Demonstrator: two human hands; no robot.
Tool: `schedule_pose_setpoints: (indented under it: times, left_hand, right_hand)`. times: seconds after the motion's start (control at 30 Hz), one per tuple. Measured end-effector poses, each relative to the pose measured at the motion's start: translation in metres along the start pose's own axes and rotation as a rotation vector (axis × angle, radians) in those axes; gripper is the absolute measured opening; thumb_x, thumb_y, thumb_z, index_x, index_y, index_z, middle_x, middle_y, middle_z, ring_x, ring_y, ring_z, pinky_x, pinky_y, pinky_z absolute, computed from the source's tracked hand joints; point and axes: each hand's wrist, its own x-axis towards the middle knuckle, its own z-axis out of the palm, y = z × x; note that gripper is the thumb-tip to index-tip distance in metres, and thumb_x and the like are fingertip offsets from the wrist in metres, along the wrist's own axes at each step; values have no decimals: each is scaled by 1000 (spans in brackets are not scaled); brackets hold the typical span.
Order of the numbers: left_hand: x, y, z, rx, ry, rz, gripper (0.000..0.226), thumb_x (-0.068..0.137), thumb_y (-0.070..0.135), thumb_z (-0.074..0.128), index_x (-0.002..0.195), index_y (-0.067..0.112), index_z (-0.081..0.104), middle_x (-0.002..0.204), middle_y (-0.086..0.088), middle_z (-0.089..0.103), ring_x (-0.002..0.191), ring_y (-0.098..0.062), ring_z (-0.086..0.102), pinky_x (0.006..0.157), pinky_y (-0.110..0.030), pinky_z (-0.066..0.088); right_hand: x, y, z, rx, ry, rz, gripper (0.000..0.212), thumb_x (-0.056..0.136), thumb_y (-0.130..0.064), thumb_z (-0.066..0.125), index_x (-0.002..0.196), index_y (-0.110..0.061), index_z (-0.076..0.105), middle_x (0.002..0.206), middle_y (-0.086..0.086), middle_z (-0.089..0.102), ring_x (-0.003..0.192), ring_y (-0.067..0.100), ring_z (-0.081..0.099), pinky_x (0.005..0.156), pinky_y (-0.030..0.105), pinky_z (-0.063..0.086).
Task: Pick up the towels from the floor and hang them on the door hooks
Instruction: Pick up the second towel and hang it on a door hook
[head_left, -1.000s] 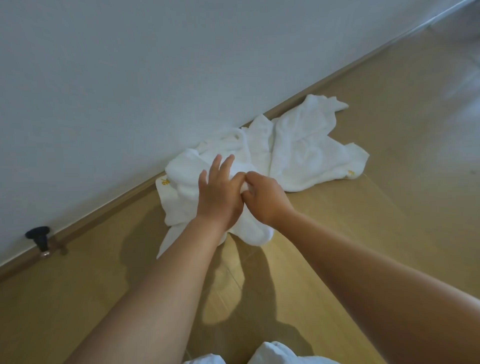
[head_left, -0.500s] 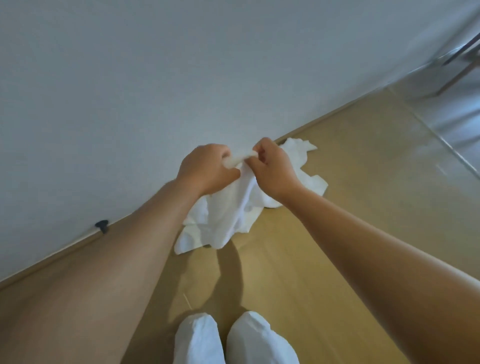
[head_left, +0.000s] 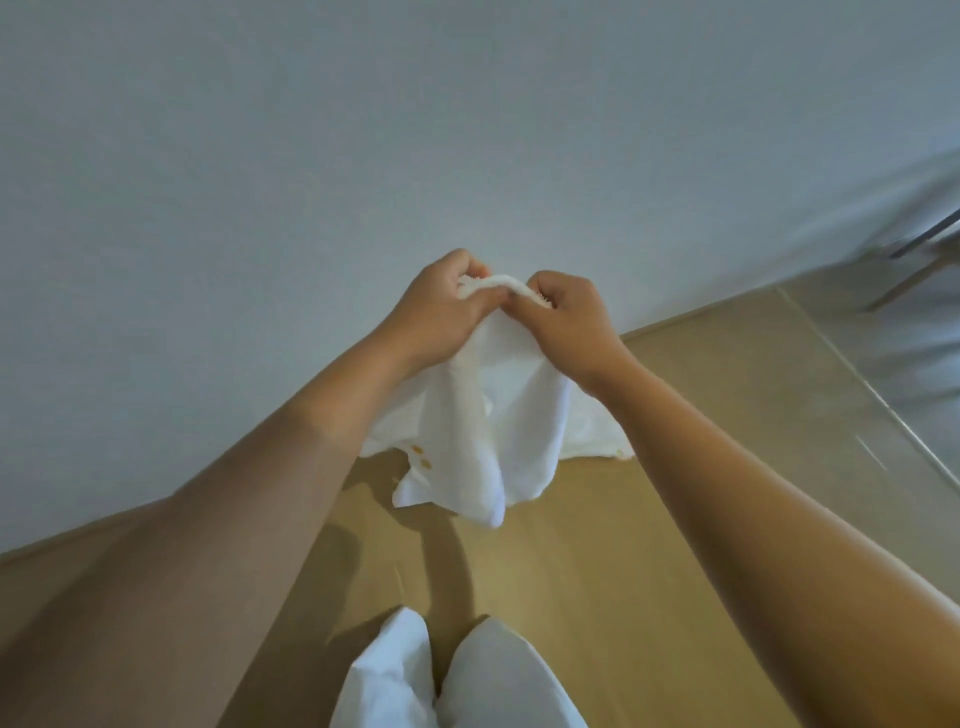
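Above the wooden floor (head_left: 597, 597), left hand (head_left: 441, 306) and right hand (head_left: 569, 319) each pinch the white towel's (head_left: 498, 415) top edge; its long axis hangs vertically, lower end pointing down.

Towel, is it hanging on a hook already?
No, the towel is pinched at its top edge by the left hand and the right hand, with no hook in sight.

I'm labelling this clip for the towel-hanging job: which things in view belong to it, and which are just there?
Job: white towel, held up by left hand and right hand.
Just there: wall, wooden floor, white footwear, blurred metal legs far right. No hooks in view.
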Motion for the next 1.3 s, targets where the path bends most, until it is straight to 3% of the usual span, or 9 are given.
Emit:
schedule_pose_setpoints:
  times: [0.17,0.43,0.57,0.77,0.93,1.03,1.1,1.2,1.3]
  left_hand:
    - [-43,41,-54,-41,159,32,18,91,23,55,74,19,60,68,5,54,62,-7,48,59,-21,38]
    - [-121,58,-146,67,551,-24,44,96,30,47,73,-7,53,72,-10,42,67,-17,40,63,-29,31]
    - [-171,55,-185,62,738,-30,33,96,29,48,75,4,54,65,-2,42,60,-12,37,52,-20,30]
    - [-254,50,-240,40,988,-37,15,95,21,45,108,24,53,72,11,52,68,-5,50,62,-19,38]
    - [-330,46,-288,69,1080,-28,22,79,33,53,101,29,58,94,7,64,92,-12,60,81,-25,47]
    - [-374,39,-322,271,1159,-101,7,86,30,59,82,28,54,75,9,59,69,0,55,62,-10,41]
    - [-399,34,-345,360,1258,-140,31,90,25,55,63,21,39,59,8,42,52,-5,39,46,-12,30]
    - [-436,32,-379,343,1342,-184,38,91,18,51,59,17,31,57,6,34,53,-13,31,47,-19,25]
    - [-473,34,-407,286,1456,-164,24,89,13,50,67,6,43,63,-1,40,62,-18,37,58,-29,30]
  right_hand:
    - [-5,-62,-7,53,-211,-108,39,86,-30,64,71,4,53,63,2,38,59,13,36,52,23,27]
    - [-16,-157,71,237,-437,-287,23,95,-24,50,78,-10,54,70,6,43,63,13,40,55,24,32]
    - [-38,-211,121,321,-527,-386,28,97,-25,46,70,-17,48,67,-2,46,59,6,43,56,22,37]
    - [-86,-292,195,309,-688,-596,22,97,-23,43,78,-12,42,69,2,37,60,8,35,53,18,32]
    - [-133,-354,260,357,-787,-718,31,95,-17,48,65,-16,43,62,-5,42,50,-2,38,49,9,34]
    - [-164,-388,302,369,-848,-773,28,95,-16,48,67,-13,44,62,-4,42,53,1,39,49,10,35]
    - [-184,-408,330,383,-884,-792,26,95,-18,47,70,-13,42,65,-3,41,57,6,39,52,14,35]
    - [-208,-433,363,401,-849,-834,20,92,-23,54,79,-12,43,72,-5,44,63,7,42,58,17,37]
    - [-230,-444,392,440,-741,-953,24,84,-29,65,87,-15,46,80,-7,48,70,5,47,62,12,41]
